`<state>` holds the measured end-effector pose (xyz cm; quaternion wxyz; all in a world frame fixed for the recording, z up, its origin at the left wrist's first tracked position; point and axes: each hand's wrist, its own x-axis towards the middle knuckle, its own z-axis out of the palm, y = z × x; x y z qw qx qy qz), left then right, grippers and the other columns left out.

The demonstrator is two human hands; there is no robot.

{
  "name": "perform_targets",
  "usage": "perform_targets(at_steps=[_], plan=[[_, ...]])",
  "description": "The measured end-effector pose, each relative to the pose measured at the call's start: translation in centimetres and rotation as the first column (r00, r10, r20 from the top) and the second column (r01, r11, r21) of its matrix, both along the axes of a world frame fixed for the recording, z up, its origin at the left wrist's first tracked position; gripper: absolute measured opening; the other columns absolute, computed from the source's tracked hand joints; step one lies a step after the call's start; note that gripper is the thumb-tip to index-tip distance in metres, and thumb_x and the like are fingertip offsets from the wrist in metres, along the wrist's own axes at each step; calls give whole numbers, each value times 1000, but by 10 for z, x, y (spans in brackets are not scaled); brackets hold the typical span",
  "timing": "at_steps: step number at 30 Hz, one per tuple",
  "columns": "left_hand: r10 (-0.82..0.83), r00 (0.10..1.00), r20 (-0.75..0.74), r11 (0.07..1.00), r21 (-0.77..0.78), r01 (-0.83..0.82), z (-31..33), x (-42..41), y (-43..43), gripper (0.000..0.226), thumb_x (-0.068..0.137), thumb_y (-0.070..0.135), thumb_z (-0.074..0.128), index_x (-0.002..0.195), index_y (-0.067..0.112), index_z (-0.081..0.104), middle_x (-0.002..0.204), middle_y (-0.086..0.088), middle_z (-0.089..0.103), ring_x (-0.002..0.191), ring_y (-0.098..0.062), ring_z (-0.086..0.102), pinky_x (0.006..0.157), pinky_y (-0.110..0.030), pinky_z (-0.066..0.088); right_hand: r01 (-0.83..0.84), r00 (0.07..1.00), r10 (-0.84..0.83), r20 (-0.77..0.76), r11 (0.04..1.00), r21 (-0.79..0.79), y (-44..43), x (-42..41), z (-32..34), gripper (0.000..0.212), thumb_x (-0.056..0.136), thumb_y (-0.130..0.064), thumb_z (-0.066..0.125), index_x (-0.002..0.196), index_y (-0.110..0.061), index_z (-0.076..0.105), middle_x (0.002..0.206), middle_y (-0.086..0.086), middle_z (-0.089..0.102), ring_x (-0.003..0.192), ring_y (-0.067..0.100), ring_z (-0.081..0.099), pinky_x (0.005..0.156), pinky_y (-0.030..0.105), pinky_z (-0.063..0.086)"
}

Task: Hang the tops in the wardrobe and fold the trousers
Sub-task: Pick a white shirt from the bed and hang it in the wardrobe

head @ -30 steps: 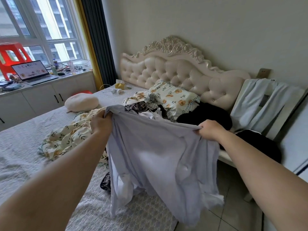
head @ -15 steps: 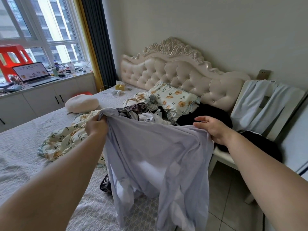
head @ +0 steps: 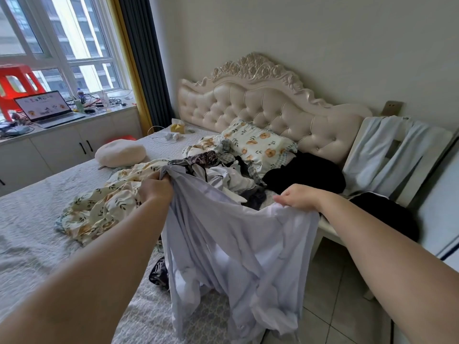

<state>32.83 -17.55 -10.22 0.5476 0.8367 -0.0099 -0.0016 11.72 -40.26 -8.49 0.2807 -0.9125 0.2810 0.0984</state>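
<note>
The lavender top [head: 231,239] is suspended over the near corner of the bed [head: 37,219], at the bed's right edge. Its fabric is thin, pale and creased, it sags in a curve between my two hands, and its lower folds hang bunched, touching the bed's cover. My left hand [head: 155,188] is closed in a fist around a gathered upper corner of the top, above the middle of the bed. My right hand [head: 298,196] holds the opposite upper edge over the bed's right side: the fingers lie curved over the cloth, the thumb is hidden beneath it, and the cloth hangs from that grip. The two hands are well apart. A dark patterned garment [head: 159,271] lies on the bed partly under the hanging top. Further up the bed, a floral quilt [head: 99,207] is crumpled beside a loose pile of clothes [head: 223,175], with a black garment [head: 305,172] at the bed's right edge. A round white cushion [head: 120,152] and a floral pillow [head: 260,147] lie near the bed's head, below the tufted headboard [head: 260,105]. A chair [head: 422,170] draped with a pale blue garment [head: 380,155] stands just right of the bed. A laptop [head: 47,110] sits open on the cabinet beyond the bed's far side.
</note>
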Motion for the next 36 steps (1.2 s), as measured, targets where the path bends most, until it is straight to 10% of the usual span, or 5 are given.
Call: perform_targets(at_steps=[7,12,19,30,36], plan=[[-32,999,-6,998,46,32,1,5,0,20,95,27,53,79,24,64,89,-8,60,91,-29,55,77,-30,40,-170,969,140,-202,975,-144,8,3,-4,17,80,-33,71,72,-24,59,75,-8,55,71,7,51,60,19,37],[-188,982,-16,982,23,189,1,5,-11,20,93,23,58,102,12,72,95,-13,68,81,-23,56,67,-31,42,135,942,-291,170,789,600,4,6,2,13,91,-24,61,98,-13,65,94,9,68,87,23,65,75,33,54],[-485,870,-87,742,485,462,4,22,11,20,93,21,59,100,7,71,67,-4,53,54,-12,41,47,-21,32,537,334,-862,380,506,675,-45,-2,11,24,92,-30,56,94,-7,63,98,10,61,93,23,55,78,29,42],[-601,797,52,567,731,379,10,2,-16,32,102,26,38,111,9,63,108,-13,65,96,-29,61,81,-36,49,545,722,-518,459,834,83,-12,-2,16,24,90,-27,56,87,-4,60,85,7,57,88,28,56,73,29,41],[-601,776,192,711,571,409,41,-21,-49,30,101,27,39,101,8,62,103,-15,66,92,-31,59,75,-35,43,366,713,-335,616,927,79,2,7,40,20,87,-25,64,94,-9,55,91,2,55,89,19,51,69,25,34]])
